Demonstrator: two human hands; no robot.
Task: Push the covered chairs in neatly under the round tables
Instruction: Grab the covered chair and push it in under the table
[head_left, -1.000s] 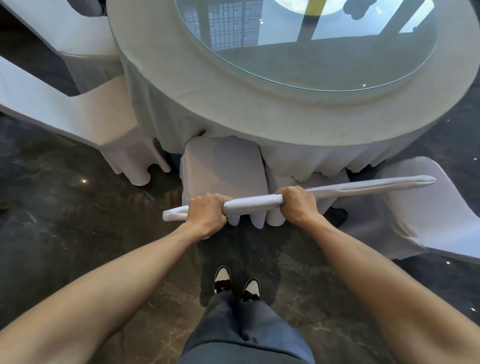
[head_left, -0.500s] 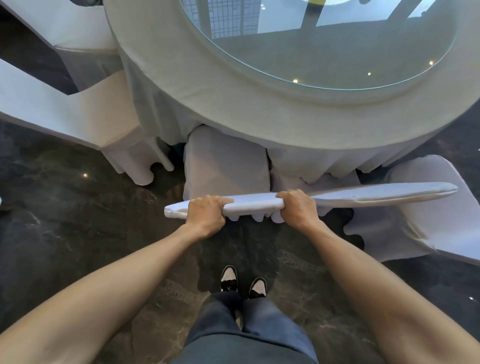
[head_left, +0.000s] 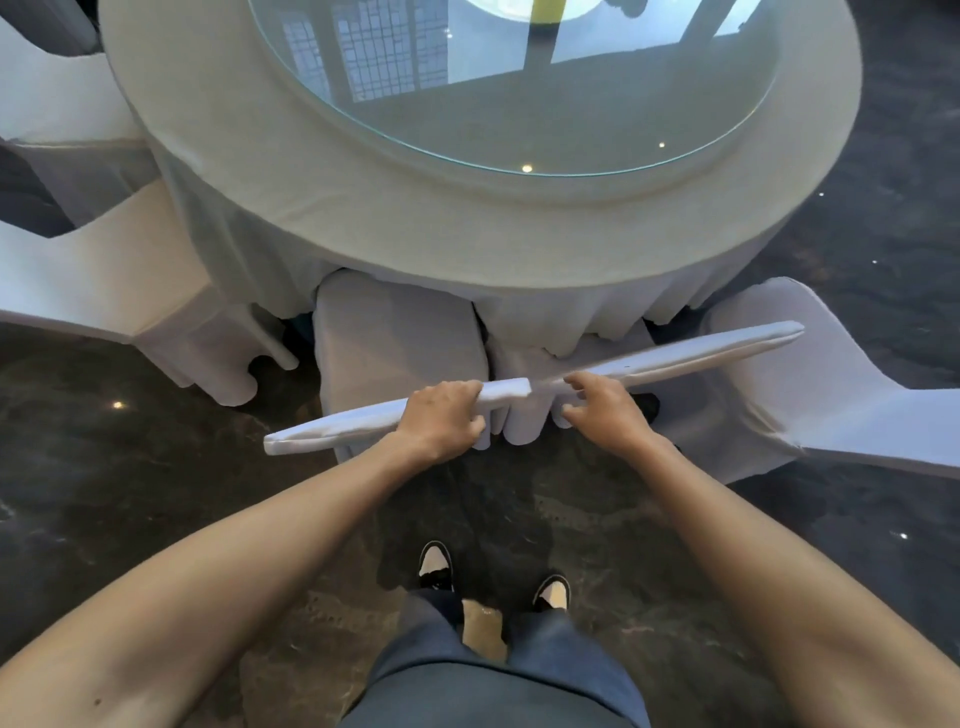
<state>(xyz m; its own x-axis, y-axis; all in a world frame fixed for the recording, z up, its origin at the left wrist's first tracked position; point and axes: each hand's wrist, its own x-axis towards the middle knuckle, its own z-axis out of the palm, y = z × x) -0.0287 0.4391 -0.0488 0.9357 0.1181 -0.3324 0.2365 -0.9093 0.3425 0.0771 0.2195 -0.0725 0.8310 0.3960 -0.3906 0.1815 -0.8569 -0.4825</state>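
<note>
Chairs in white covers stand all round a big round table, and the person is busy with two of them. Nearest to me are the person's shoes (head_left: 436, 566) on the dark stone floor (head_left: 156, 519). A little further out are the two bare hands. The left hand (head_left: 441, 418) is closed tight on the top edge of the left chair (head_left: 400, 338). The right hand (head_left: 605, 410) is open, with fingers spread, and it sits just by the top edge of the right chair (head_left: 691, 351). I cannot tell if it touches the cloth.

Both chair backs meet between the two hands. The left chair's seat is partly under the hanging tablecloth (head_left: 545, 322). The right chair is turned at a slant, so I think it is not straight yet.

I think these chairs are stiff inside and a bit heavy, but the cloth on them is soft and could slip or bunch up. The best place to hold is the hard top bar of the back, with the hand wrapped right round it. A slow, even push should keep the cover from sliding.

Further off is the round table (head_left: 363, 218) with a glass top (head_left: 519, 114). More covered chairs (head_left: 130, 280) stand off to the left, and another covered chair (head_left: 831, 384) on the right.
</note>
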